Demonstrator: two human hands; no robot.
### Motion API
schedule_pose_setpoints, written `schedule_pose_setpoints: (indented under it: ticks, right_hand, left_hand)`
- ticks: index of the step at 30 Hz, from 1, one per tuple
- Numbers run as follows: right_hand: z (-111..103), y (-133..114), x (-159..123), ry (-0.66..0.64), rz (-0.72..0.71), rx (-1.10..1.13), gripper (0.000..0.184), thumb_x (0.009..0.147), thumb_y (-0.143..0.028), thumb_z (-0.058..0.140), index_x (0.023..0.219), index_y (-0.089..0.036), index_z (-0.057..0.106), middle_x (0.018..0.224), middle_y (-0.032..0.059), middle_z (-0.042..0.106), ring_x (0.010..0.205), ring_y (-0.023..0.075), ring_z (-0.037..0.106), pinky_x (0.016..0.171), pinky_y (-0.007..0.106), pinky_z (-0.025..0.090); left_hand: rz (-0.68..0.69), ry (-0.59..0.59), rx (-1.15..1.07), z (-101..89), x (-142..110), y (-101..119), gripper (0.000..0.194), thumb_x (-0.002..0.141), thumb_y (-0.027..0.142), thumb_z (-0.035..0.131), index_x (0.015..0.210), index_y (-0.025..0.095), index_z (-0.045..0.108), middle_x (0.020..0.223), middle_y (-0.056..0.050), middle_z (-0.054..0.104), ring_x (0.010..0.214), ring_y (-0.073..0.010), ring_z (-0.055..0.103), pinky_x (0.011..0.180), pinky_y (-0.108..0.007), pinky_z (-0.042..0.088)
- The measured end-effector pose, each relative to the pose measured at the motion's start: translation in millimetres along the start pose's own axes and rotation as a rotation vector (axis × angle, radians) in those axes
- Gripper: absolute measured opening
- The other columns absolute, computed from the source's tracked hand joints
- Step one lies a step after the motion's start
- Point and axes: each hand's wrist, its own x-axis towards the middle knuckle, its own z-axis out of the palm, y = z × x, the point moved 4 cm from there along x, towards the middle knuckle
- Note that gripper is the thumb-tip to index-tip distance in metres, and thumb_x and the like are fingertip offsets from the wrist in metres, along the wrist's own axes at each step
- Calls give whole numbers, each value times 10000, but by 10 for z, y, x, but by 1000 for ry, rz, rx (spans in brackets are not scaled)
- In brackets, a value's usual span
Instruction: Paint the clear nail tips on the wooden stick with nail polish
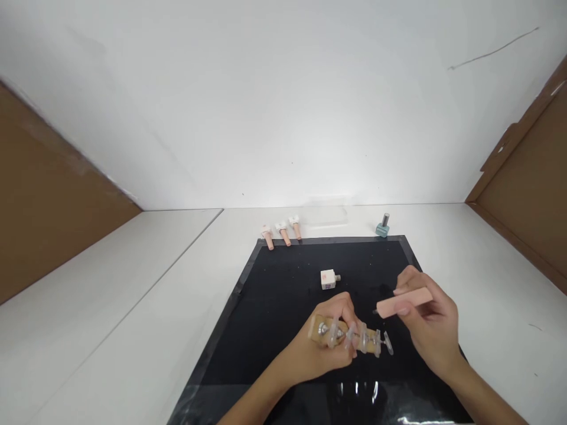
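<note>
My left hand [333,330] is closed around a light wooden nail-tip stand [318,330], held above the black mat. Several clear nail tips [364,337] stand in a row along it on small metal holders. In my right hand [427,321] is a peach nail polish cap [404,302], gripped between thumb and fingers. Its dark brush end points left towards the nail tips and is apart from them; most of the brush cannot be made out. An uncapped white nail polish bottle [328,280] lies on the mat beyond my left hand, its neck pointing right.
The black mat [266,307] lies on a white table [155,330]. At its far edge lie three white bottles with peach caps [284,232]. A teal bottle with a silver cap [383,227] is at the far right corner. Brown cardboard panels [53,189] stand at both sides.
</note>
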Motion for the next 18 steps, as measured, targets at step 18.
schedule_pose_setpoints:
  ticks: [18]
  right_hand:
    - [72, 2, 10, -172, 174, 392, 258, 847, -469, 604, 726, -245, 641, 639, -2, 480, 631, 172, 451, 570, 287, 405]
  left_hand:
    - [-28, 67, -410, -70, -28, -5, 365, 733, 417, 712, 666, 154, 469, 711, 30, 431, 539, -61, 487, 428, -151, 433]
